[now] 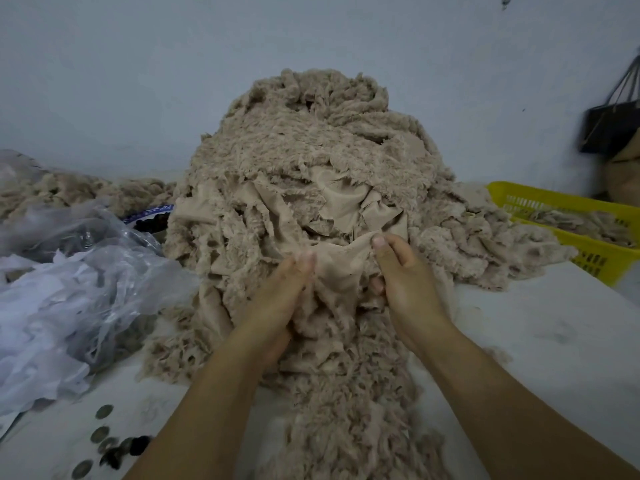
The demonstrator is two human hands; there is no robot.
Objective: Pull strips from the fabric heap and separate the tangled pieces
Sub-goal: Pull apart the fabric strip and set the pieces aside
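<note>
A tall heap of beige fuzzy fabric strips [311, 150] rises against the wall in the middle of the white table. At its front foot, my left hand [277, 299] and my right hand [405, 275] both pinch one beige strip [341, 261], smooth side up, stretched between the two thumbs. Its lower end hangs bunched between my palms. More tangled strips trail from the heap toward me between my forearms.
Crumpled clear plastic bags [69, 271] lie at the left, with more beige fabric behind them. A yellow plastic basket [595, 251] holding strips stands at the right. Several round metal discs [100, 434] lie at the front left. A dark bag [613, 126] hangs on the right wall.
</note>
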